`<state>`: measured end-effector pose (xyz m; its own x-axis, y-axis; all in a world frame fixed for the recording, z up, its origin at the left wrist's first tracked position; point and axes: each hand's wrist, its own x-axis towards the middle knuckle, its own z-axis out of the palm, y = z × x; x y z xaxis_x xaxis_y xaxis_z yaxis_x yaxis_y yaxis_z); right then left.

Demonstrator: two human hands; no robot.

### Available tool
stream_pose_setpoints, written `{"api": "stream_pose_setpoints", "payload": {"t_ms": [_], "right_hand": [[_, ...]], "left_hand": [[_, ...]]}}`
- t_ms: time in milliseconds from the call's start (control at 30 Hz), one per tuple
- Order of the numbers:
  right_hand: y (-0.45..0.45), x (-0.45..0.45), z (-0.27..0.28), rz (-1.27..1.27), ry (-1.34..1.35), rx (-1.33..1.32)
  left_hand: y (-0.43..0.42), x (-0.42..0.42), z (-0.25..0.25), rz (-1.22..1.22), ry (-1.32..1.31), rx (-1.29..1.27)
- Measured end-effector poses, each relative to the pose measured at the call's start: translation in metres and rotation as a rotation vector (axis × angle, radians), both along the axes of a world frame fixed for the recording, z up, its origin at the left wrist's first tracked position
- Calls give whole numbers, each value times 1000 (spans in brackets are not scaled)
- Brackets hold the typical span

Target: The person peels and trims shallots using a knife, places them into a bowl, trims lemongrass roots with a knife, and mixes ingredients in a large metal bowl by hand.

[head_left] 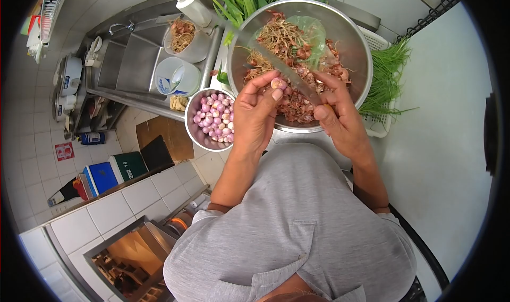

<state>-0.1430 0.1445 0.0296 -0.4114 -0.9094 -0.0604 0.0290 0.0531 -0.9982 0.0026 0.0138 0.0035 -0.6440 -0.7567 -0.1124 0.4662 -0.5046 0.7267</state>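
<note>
Near the frame's centre, my left hand [255, 109] pinches a shallot [278, 83] at its tips, above the bowl [355, 42]; right of the shallot, my right hand [341, 117] curls round a knife [291, 74].

A lone number, readable well left of the fingers [263, 103].
The dark green box [136, 165] bore a pale, sideways "202", further marks there being unclear; lettering on the red sign [65, 151], farther left, and the translucent tub [184, 76], nearer them, was illegible.
</note>
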Motion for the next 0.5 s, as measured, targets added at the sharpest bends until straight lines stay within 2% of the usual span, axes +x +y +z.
{"api": "stream_pose_setpoints", "payload": {"t_ms": [67,200,300,500], "right_hand": [[-2,0,1,110,105,-98],[-6,0,-1,174,241,-149],[-8,-3,3,277,349,-94],[-9,-3,-4,230,451,-210]], "left_hand": [[3,-1,3,23,-12,-6],[5,2,0,-10,64,-6],[6,2,2,7,75,-9],[3,6,3,7,-66,-120]]}}
